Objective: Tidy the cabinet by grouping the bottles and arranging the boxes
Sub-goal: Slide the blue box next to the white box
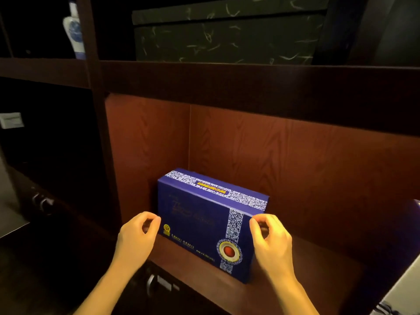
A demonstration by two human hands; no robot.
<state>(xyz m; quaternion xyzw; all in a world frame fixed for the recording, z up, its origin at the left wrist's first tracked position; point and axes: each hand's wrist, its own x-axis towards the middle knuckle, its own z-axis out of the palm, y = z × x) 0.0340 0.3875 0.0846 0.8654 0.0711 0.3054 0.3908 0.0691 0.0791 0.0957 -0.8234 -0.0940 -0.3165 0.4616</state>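
A dark blue box (200, 221) with white-and-blue patterned bands and a red round emblem stands on its long side on the reddish wooden shelf (295, 276), near the compartment's left wall and turned slightly askew. My left hand (136, 235) is at the box's left edge, thumb and fingertips curled together against it. At the box's upper right corner, my right hand (270, 239) pinches the edge with curled fingers. A white-and-blue porcelain bottle (73, 30) stands in the upper left compartment, partly hidden by the cabinet post.
A large dark patterned box (227, 35) fills the shelf above. Dark cabinet posts and drawers with metal handles (152, 285) lie left and below. A pale object (402, 289) and something purple (413, 214) show at the right edge. Shelf room lies right of the blue box.
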